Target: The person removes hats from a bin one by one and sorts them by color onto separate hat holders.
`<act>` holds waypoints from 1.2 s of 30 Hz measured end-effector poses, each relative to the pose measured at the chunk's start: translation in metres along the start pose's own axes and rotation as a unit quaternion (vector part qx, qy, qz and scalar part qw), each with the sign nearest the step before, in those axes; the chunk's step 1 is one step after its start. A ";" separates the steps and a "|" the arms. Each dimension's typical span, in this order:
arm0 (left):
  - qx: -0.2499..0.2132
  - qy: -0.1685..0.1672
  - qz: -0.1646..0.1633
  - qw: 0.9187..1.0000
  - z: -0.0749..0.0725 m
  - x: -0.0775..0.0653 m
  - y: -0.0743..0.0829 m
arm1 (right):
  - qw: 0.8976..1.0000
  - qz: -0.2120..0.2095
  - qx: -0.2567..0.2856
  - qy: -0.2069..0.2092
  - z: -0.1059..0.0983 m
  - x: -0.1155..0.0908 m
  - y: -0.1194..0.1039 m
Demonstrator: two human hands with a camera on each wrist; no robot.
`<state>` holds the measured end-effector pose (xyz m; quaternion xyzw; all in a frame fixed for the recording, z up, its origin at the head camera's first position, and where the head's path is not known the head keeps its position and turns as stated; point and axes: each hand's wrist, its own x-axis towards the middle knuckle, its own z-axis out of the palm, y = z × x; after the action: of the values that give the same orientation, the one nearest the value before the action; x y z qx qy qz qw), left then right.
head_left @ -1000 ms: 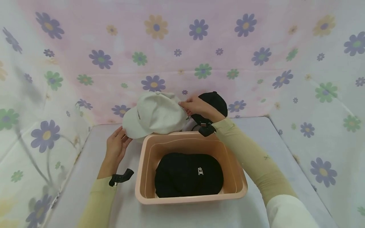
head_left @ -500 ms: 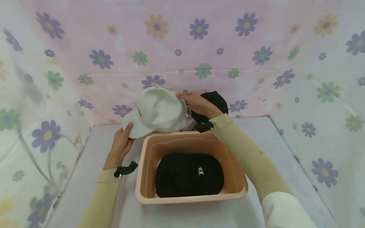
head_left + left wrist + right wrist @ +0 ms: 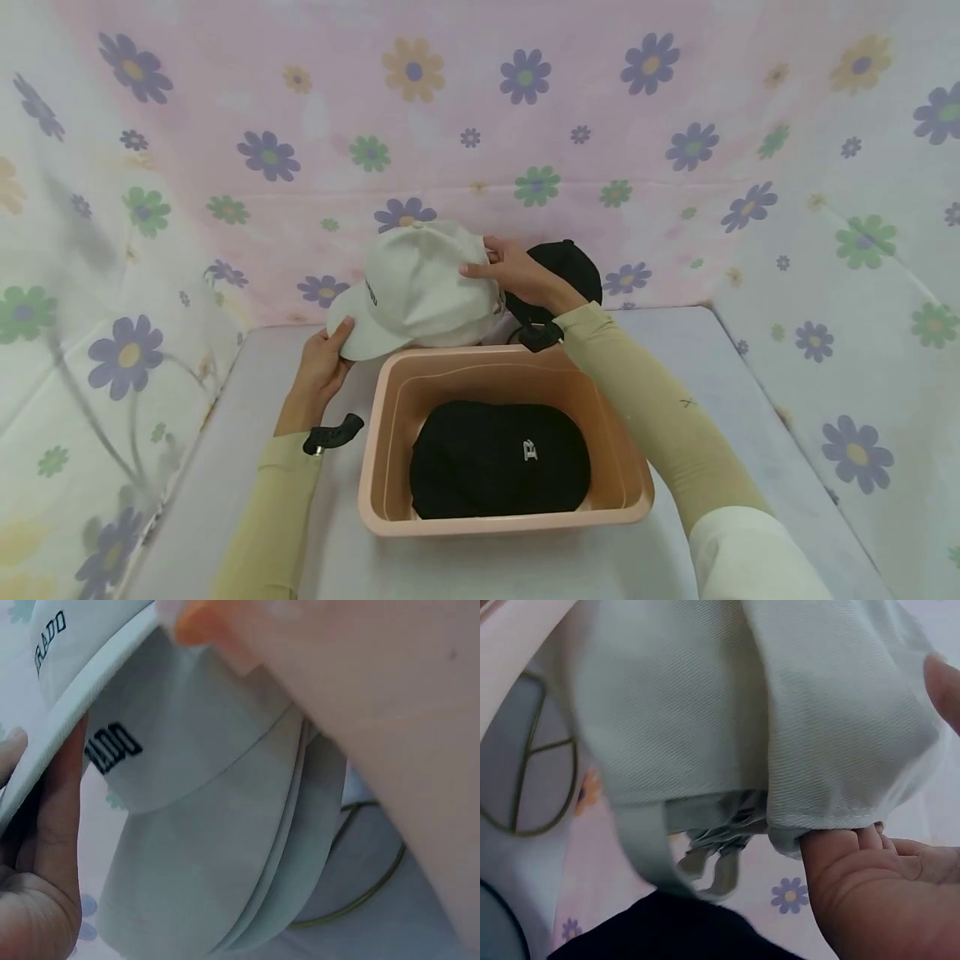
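In the head view a white baseball cap [image 3: 423,287] is up behind the bin, its brim pointing left. My left hand [image 3: 321,367] pinches that brim, thumb on top and fingers beneath. My right hand [image 3: 521,271] grips the rear edge of the cap; in the right wrist view its fingers [image 3: 840,862] go under the fabric, near the back strap [image 3: 649,847]. Close below the held brim [image 3: 82,705], the left wrist view shows more white caps [image 3: 195,855] nested together, the front one with dark lettering.
A peach plastic bin [image 3: 510,527] stands in front, with a black cap [image 3: 480,458] lying inside. Another black cap [image 3: 573,271] sits at the back, partly behind my right hand. Thin wire loops [image 3: 375,896] show beside the caps. Flowered cloth [image 3: 450,167] walls off the table's back.
The white cap has risen slightly off the caps below. My left thumb has come over the top of the brim, and my right hand has taken a fuller hold of the cap's rear.
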<state>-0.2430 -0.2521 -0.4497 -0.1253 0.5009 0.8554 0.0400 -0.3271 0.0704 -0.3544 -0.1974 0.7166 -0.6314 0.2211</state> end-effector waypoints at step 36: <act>0.039 0.037 0.031 0.998 -0.014 0.012 -0.041 | 0.959 0.032 -0.280 -0.010 0.007 -0.011 0.004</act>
<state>-0.2443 -0.2445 -0.4935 -0.1401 0.5385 0.8309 -0.0003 -0.3141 0.0710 -0.3579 -0.2341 0.8684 -0.3963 0.1843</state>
